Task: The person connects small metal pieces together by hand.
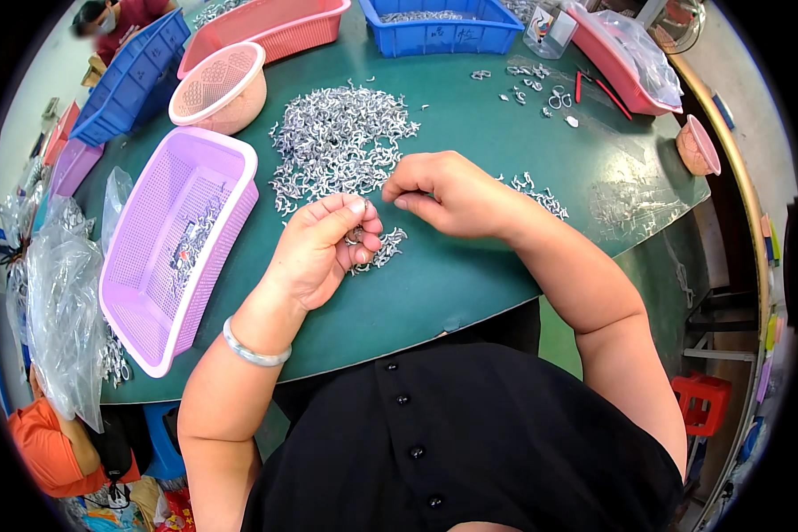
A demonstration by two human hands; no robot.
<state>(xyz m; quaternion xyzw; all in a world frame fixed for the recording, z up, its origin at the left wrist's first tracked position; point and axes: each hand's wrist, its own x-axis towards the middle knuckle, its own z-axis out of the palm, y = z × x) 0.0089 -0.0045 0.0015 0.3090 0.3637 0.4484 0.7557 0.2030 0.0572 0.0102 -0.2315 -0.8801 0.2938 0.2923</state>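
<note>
My left hand (315,244), with a pale bangle (255,356) on its wrist, is closed in front of me. Small grey curved metal pieces show between its curled fingers, and thumb and forefinger pinch together at the top. Just to its right my right hand (457,195) hovers with bent fingers, thumb drawn toward the forefinger; whatever it may pinch is too small to make out. Beyond both hands spreads a large heap of the metal pieces (332,133). A smaller pile (383,248) lies under the left hand, another (541,197) beside the right wrist.
On the left of the green table (417,297) stands a purple basket (142,226) holding some pieces. A pink round basket (230,102), blue crates (448,37) and red baskets (279,35) line the far side. Red-handled pliers (607,96) and scissors (559,97) lie far right.
</note>
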